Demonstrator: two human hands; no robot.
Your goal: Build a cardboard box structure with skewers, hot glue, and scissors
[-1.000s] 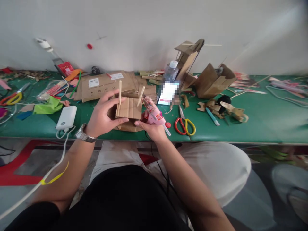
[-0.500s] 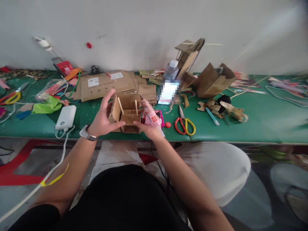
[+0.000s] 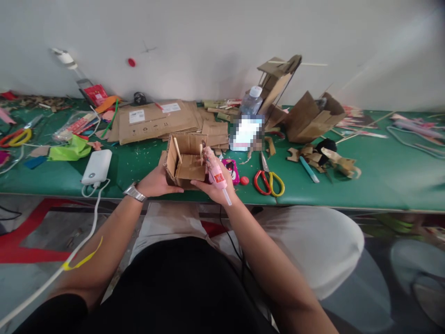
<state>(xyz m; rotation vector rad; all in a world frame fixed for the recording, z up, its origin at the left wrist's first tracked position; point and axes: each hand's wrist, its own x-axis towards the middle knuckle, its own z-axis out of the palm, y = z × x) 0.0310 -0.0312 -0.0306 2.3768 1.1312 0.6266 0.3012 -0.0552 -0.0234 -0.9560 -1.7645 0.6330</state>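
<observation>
A small cardboard box (image 3: 189,174) with an open side faces me near the front edge of the table. Two thin wooden sticks (image 3: 177,150) stand up inside it, one by each side. My left hand (image 3: 157,181) grips the box's left side, thumb along the lower front edge and fingers hidden behind the wall. In my right hand (image 3: 216,188) is a pink hot glue gun (image 3: 217,172), its nozzle end pointing away from me and a clear glue stick poking out of the back. The right thumb also presses on the box's front edge.
Scissors (image 3: 268,182), a red cap (image 3: 244,180) and a magenta case (image 3: 231,171) lie to the right. A lit phone (image 3: 246,133) leans near a bottle (image 3: 251,101). Flat cardboard (image 3: 149,126) lies behind; a white power bank (image 3: 97,167) with cable sits left.
The box has tipped so its open inside now faces up toward me. My left hand's raised fingers have gone down behind the box's left wall. The glue gun stays in my right hand.
</observation>
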